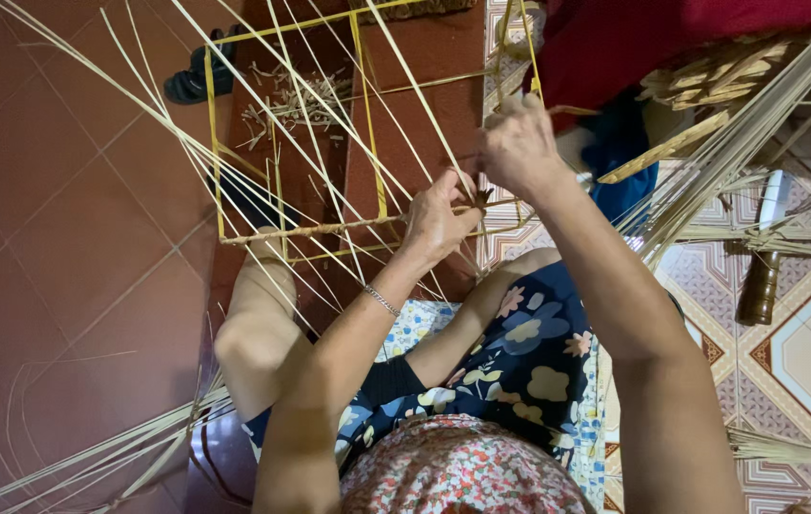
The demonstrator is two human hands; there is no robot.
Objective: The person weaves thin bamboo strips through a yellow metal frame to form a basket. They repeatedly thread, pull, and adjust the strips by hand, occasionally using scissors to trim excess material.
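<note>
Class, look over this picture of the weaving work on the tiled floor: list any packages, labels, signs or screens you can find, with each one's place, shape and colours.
None in view: no package, label, sign or screen. Both hands, left hand and right hand, work pale split-cane strips on a thin yellow-and-tan rectangular frame.

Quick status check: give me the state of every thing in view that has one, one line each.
Left hand: closed on the frame's near bar.
Right hand: pinching strips above the bar.
Frame: lying flat, near bar across the knee.
Strips: thin, pale, fanned across the frame, loose at far ends.
Bundle: unwoven strips, lying at right.
Sandal: off, on the floor.
Knife: lying unused, dark handle nearest.
</note>
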